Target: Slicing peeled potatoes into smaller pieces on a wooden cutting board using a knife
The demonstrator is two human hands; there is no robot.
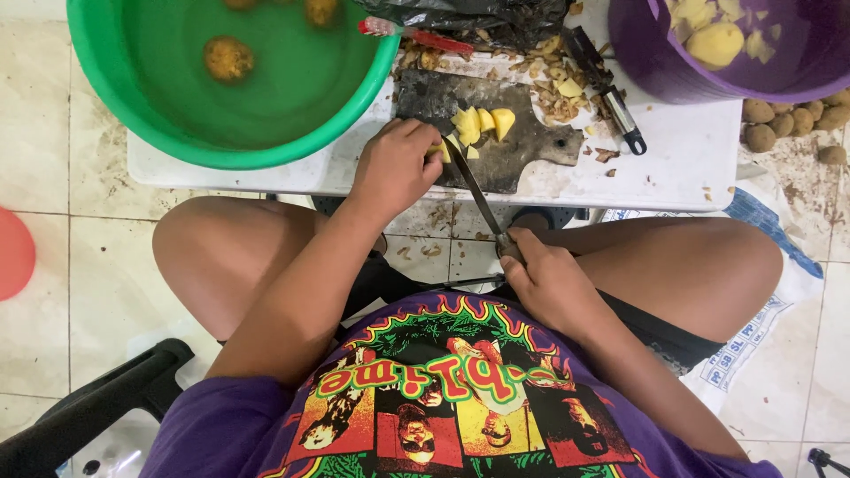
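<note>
A seated person works at a low white bench (682,168), cutting peeled yellow potato on a dark, worn wooden cutting board (522,146) that lies at the middle of the bench's near edge. The left hand (394,168) is curled tight over a small piece of potato (439,150) at the board's near-left corner, pinning it down. The right hand (544,279) sits off the bench, above the lap, wrapped closed around the handle of a long thin-bladed knife (478,195) whose tip reaches up to the held piece. Several cut yellow chunks (482,124) already rest on the board just beyond the blade.

Judging by what lies around, the work looks roughly midway: a purple plastic tub (797,84) at the far right corner holds peeled pieces, while a round green plastic basin (292,150) at the far left corner has a few unpeeled potatoes sitting in water, and more small brown potatoes (761,133) lie heaped off the bench's right edge. Peelings (553,93) litter the far side beside a black-handled peeler (611,93) and a red-handled brush (416,35).

The bench stands on pale, soil-flecked floor tiles (88,265), with a printed white sack (753,345) under the right knee
</note>
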